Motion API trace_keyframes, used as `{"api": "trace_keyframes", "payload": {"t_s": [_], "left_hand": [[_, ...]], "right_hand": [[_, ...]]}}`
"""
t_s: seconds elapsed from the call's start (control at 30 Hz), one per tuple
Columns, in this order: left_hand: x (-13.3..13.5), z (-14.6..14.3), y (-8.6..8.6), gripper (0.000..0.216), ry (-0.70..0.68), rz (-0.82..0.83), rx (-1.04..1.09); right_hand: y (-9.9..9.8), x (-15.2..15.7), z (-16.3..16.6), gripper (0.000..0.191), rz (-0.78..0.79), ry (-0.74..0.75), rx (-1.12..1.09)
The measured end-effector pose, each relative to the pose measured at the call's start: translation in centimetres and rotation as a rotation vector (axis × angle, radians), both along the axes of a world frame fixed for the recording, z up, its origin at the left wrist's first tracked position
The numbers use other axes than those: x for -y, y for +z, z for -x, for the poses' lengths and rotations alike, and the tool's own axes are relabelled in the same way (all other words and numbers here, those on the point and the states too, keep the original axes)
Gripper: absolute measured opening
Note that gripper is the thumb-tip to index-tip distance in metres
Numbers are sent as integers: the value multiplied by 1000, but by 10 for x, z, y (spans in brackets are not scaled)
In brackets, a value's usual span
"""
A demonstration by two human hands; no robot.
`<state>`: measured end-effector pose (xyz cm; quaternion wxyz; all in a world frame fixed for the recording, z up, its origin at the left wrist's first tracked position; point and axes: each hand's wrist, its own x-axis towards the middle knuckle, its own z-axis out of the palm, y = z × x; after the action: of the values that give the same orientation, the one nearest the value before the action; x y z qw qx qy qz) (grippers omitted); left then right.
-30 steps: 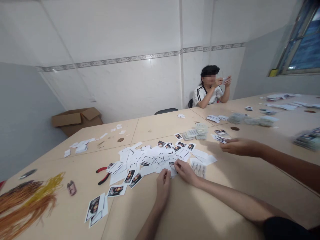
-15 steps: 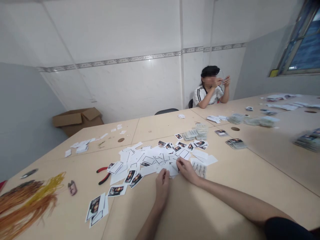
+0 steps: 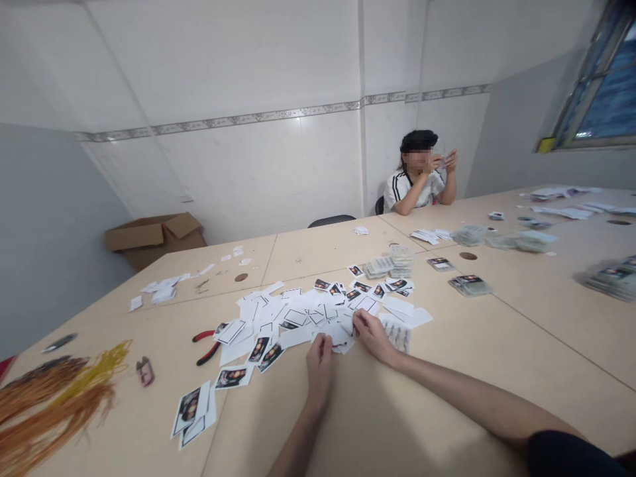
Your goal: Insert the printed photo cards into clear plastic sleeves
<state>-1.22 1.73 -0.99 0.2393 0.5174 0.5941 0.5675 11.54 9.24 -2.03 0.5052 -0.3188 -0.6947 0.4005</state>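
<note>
**Left hand (image 3: 318, 371):** curled, fingertips pinching the near edge of the paper cards;
**Right hand (image 3: 373, 338):** fingers closed on the same cards, just beside the left hand;
**Paper cards (image 3: 298, 318):** loose heap on the table (image 3: 462, 351), some printed with dark photos;
**Beside the heap:** red-handled pliers (image 3: 206, 348) to the left; bundled orange and yellow cords (image 3: 50, 411) further left; stacked cards (image 3: 470, 286) to the right;
**Far end:** seated co-worker (image 3: 420, 179), both hands raised, holding something small;
**Floor:** cardboard box (image 3: 154, 232) by the wall.
</note>
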Motion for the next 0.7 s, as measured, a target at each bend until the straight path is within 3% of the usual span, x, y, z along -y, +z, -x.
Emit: {"api": "trace_keyframes", "payload": {"t_s": [0.7], "left_hand": [[-14, 16, 1, 23, 119, 1, 126]], "right_hand": [[2, -15, 6, 22, 20, -68, -48]]}}
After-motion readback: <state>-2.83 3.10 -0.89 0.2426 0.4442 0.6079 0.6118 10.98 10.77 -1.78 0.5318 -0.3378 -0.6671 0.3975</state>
